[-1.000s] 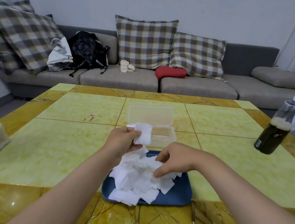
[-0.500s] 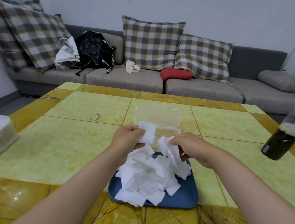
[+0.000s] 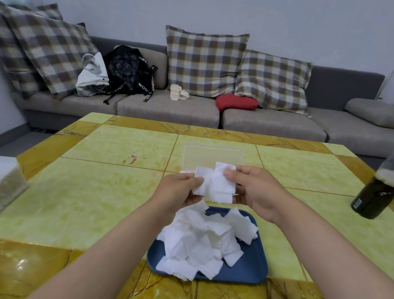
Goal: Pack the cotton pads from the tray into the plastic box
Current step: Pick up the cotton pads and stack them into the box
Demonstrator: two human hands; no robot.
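Black bag [image 3: 128, 72]: on the sofa at far left; white letters run along its straps, but only fragments show and I cannot read a whole word.
Left hand [image 3: 177, 191]: grip closed, thumb and fingers pinching the left edge of the held cotton pads [image 3: 214, 185].
Held cotton pads: a small white bunch raised above the desk [image 3: 87, 198], between the two hands, in front of the plastic box [image 3: 210, 159]; squarish pieces overlapping, the bunch stretched left to right.
Right hand [image 3: 256, 191]: grip closed on the right side of the same bunch, thumb on top.
Plastic box: clear, open, lid lying flat behind it, long axis left to right, just beyond the hands.
Tray [image 3: 251, 266]: blue, near the desk's front edge, below the hands, carrying a loose pile of cotton pads [image 3: 202, 241].
Bottle [image 3: 383, 185]: dark, at far right of the desk; its label is too small to read.
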